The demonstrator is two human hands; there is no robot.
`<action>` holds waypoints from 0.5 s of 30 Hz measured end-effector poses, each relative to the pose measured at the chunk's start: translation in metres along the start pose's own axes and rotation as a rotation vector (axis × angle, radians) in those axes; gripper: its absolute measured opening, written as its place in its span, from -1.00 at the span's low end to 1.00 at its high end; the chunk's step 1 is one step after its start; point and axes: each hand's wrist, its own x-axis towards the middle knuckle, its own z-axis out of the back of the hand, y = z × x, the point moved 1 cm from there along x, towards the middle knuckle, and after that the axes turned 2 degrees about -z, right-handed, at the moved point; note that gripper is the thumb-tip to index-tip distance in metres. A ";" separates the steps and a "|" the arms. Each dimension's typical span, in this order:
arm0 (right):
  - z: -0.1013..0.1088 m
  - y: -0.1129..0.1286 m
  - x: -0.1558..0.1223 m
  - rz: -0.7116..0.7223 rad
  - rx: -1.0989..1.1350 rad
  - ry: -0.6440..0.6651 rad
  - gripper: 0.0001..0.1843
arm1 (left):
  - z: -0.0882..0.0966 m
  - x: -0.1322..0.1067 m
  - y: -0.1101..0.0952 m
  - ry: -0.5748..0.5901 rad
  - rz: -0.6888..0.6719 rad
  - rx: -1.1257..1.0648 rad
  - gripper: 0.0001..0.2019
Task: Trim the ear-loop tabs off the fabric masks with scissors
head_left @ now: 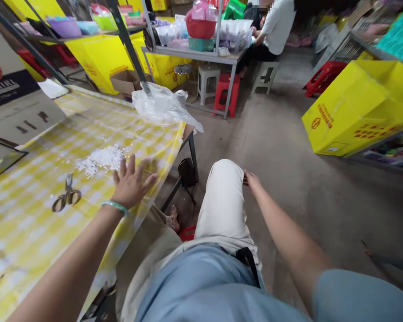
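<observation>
My left hand (pixel 131 182) lies flat with fingers spread on the yellow checked tablecloth (pixel 36 223), near the table's right edge. Just beyond its fingertips sits a pile of small white pieces (pixel 100 160). A pair of scissors (pixel 66 197) lies on the cloth to the left of that hand. My right hand (pixel 251 180) rests against my raised knee in light trousers (pixel 223 201); its fingers are mostly hidden behind the knee, and nothing shows in it.
A crumpled clear plastic bag (pixel 164 107) lies at the table's far corner. Cardboard boxes (pixel 16 112) stand at the left. A person sits at a far table (pixel 201 54) laden with baskets. Stools (pixel 226 91) stand beneath it, and a yellow box (pixel 359 112) at right.
</observation>
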 end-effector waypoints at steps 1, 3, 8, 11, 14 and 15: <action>-0.010 0.011 0.009 0.046 -0.030 0.010 -0.62 | -0.006 0.013 -0.008 0.015 -0.032 0.015 -0.31; -0.030 0.028 0.012 0.152 -0.094 0.029 -0.62 | -0.021 0.037 -0.016 0.040 -0.106 0.043 -0.30; -0.077 0.039 -0.027 0.413 -0.270 0.194 -0.66 | -0.039 0.072 -0.016 -0.044 -0.307 0.067 -0.27; -0.098 0.034 -0.028 0.478 -0.317 0.283 -0.82 | -0.036 0.077 -0.008 -0.094 -0.408 0.033 -0.27; -0.115 0.027 0.000 0.411 -0.337 0.294 -0.78 | -0.041 0.075 0.006 -0.089 -0.409 0.018 -0.23; -0.121 0.024 0.011 0.392 -0.338 0.306 -0.78 | -0.047 0.074 0.010 -0.088 -0.410 0.022 -0.21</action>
